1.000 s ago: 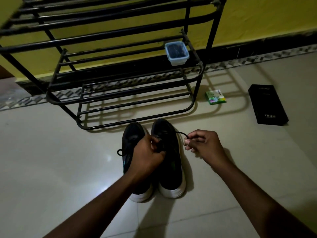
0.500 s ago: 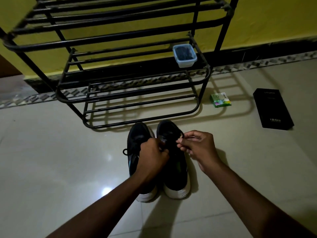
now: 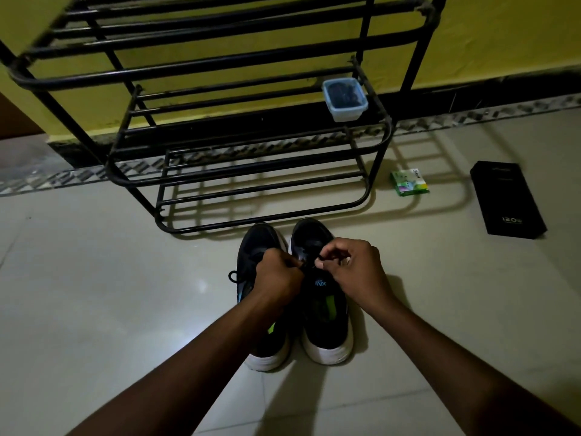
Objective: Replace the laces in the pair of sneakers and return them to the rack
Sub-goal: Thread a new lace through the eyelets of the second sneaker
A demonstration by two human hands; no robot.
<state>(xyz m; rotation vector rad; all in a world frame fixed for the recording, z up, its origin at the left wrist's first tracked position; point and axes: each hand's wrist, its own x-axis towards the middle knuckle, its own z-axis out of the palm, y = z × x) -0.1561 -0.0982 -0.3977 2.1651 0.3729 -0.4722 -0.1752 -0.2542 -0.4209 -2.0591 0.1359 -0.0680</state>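
Though near, lace (image 3: 310,263) dim between fingers (image 3: 327,262)

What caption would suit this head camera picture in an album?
Left hand and right hand pinch the lace of one black sneaker, the pair on the floor before a rack.

A pair of black sneakers (image 3: 327,328) with white soles stands side by side at lower centre, toes toward the black metal rack (image 3: 251,163) spanning the upper frame. A black lace (image 3: 233,276) loops out from the left-hand shoe's side.
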